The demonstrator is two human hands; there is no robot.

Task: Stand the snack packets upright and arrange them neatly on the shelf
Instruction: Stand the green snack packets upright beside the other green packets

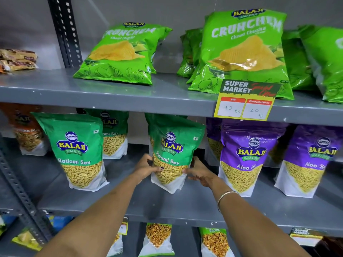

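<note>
A green Ratlami Sev packet (173,151) stands on the grey middle shelf (167,204), leaning slightly left. My left hand (147,166) grips its lower left side and my right hand (197,172) grips its lower right side. Another green Ratlami Sev packet (78,151) stands upright to the left, with one more (114,134) behind it. Two purple Aloo Sev packets (245,156) (308,160) stand to the right. More packets sit partly hidden behind the held one.
The upper shelf (111,93) carries green Crunchem chip bags (120,54) (243,51) leaning back, and a yellow price tag (245,101) hangs from its edge. An orange packet (27,130) stands far left. A slotted upright post (64,30) rises at left. Packets fill the bottom shelf.
</note>
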